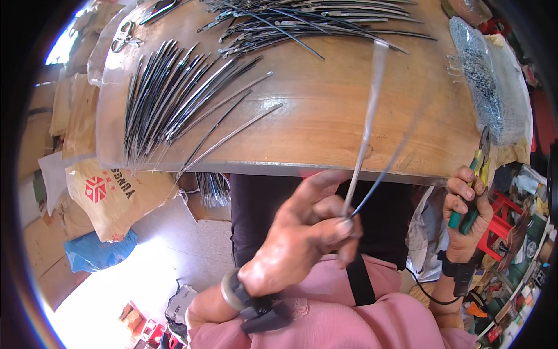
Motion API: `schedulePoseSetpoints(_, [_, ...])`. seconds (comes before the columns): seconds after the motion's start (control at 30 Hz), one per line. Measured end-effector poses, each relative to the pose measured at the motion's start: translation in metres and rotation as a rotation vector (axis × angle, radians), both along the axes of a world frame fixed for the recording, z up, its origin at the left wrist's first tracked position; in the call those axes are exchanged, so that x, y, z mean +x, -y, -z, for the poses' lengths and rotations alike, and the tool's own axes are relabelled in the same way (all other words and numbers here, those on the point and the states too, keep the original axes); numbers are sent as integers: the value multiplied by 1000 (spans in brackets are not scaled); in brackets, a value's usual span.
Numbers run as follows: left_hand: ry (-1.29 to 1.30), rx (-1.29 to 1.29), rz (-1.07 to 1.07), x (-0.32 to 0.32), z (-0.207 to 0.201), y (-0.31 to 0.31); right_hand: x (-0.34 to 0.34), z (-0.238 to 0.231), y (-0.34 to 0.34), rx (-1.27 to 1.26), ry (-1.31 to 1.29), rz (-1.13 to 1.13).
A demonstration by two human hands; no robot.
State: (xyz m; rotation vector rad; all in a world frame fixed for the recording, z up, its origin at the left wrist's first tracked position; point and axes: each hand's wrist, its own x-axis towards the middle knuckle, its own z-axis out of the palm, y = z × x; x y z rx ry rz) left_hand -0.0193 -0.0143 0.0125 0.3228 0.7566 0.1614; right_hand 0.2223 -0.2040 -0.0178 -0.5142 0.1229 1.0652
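Note:
Over the near edge of the table, my left hand (308,232) pinches the lower ends of two long thin strips between thumb and fingers. One is a silvery strip (365,131); the other, a bluish strip (386,168), is smeared by motion. Both point up and away over the wood. To the right, my right hand (468,203) is closed round the green handles of a pair of cutting pliers (483,154), jaws pointing away from me. A fan of dark and silvery strips (174,99) lies on the left of the table, with a few loose ones beside it.
A larger pile of similar strips (308,23) lies at the table's (314,128) far side. Scissors (125,39) rest at the far left. A clear bag of small metal pieces (479,75) sits at the right edge. A tan sack (110,200) hangs at the left; a red stool (500,224) stands right.

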Motion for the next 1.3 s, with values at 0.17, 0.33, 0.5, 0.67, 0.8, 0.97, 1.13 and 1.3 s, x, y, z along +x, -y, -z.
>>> schedulePoseSetpoints(0.17, [308,-223,222,17,9,2,-27,-9,-38,40,162,-85])
schedulePoseSetpoints(0.33, [-82,111,221,-1,5,-18,-11,-14,-30,-100,347,-149])
schedulePoseSetpoints(0.5, [-94,661,276,-7,16,-8,-8,-36,-39,-507,1186,-160])
schedulePoseSetpoints(0.67, [-136,551,440,6,15,-14,-19,-51,-64,-550,1762,-390])
schedulePoseSetpoints(0.8, [-159,502,546,3,14,-21,-19,-52,-85,-449,2119,-396])
schedulePoseSetpoints(0.97, [-181,545,600,5,9,-20,-12,-31,-93,-276,2237,-479])
schedulePoseSetpoints(1.13, [-95,610,671,1,11,-32,-18,-25,-93,-284,2264,-472])
schedulePoseSetpoints(1.3, [30,647,599,9,7,-59,-27,-38,-90,-282,2306,-453])
